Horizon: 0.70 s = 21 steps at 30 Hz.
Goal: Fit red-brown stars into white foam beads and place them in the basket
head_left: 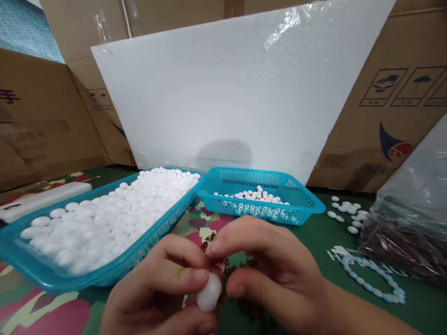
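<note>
A small white egg-shaped ball [209,292] is pinched between the thumb and fingers of my left hand [157,284], low in the middle of the view. Close beside it, my right hand [275,270] is curled, with its thumb tip and index fingertip apart and no held thing showing between them. Dark reddish-brown bits [249,304] lie on the table beneath and behind my hands, partly hidden by the fingers. More brown bits show just past the right index fingertip.
At left, a blue plastic basket [63,281] is heaped with white balls. A second blue basket [303,204] behind holds fewer. On the right lie loose white balls [354,223], a beaded bracelet [370,279] and a clear bag of brown material [401,242]. A white board [226,93] and cardboard boxes stand behind.
</note>
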Each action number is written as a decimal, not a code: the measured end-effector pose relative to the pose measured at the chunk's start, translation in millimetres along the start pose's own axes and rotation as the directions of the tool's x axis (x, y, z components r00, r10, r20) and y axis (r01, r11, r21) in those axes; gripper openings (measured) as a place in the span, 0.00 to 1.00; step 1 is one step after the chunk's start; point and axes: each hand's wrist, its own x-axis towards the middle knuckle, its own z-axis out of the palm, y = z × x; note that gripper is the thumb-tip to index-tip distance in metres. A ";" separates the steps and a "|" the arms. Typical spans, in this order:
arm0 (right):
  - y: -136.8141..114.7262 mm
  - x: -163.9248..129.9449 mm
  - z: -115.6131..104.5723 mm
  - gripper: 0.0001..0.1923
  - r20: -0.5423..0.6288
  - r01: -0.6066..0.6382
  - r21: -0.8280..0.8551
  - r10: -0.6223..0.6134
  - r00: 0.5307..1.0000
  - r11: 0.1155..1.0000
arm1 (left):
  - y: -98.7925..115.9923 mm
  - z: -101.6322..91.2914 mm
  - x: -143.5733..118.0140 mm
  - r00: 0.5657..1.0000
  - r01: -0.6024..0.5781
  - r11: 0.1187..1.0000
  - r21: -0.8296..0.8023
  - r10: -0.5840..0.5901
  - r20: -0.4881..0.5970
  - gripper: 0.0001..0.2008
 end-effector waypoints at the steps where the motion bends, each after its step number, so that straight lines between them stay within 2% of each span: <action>1: -0.4 1.1 -1.5 0.04 0.031 0.010 -0.004 -0.009 0.999 1.000 | 1.2 -0.7 0.4 0.998 -0.039 0.999 0.003 0.039 0.048 0.11; 4: -0.1 1.7 -2.3 0.05 0.085 0.032 -0.030 -0.029 0.996 0.999 | 2.5 -3.2 0.3 0.993 -0.063 0.998 0.013 0.062 0.096 0.11; 9: 1.5 -0.2 2.5 0.03 0.072 0.004 -0.080 0.002 0.997 0.997 | 0.4 -2.9 0.2 0.993 -0.049 0.999 0.015 0.047 0.104 0.10; 13: -1.5 -1.3 6.9 0.03 0.056 -0.060 -0.080 0.065 0.996 0.995 | 9.6 6.6 2.5 0.999 -0.030 0.999 0.029 0.031 -0.011 0.03; 16: -4.6 -1.7 10.1 0.06 0.037 -0.132 -0.045 0.134 0.990 0.990 | 16.7 12.1 4.3 0.995 -0.023 0.996 0.088 0.031 -0.091 0.04; 18: -6.2 -1.4 11.7 0.07 0.029 -0.277 0.060 0.276 0.961 0.959 | 17.6 11.8 6.0 0.994 -0.060 0.990 0.131 0.071 -0.083 0.05; 19: -6.5 -1.0 12.1 0.08 0.044 -0.376 0.143 0.374 0.926 0.916 | 17.0 10.5 6.9 0.995 -0.075 0.987 0.145 0.083 -0.047 0.05; 21: -5.3 -0.3 11.5 0.11 0.110 -0.560 0.300 0.555 0.824 0.772 | 14.6 6.5 8.5 0.996 -0.080 0.987 0.143 0.074 0.044 0.07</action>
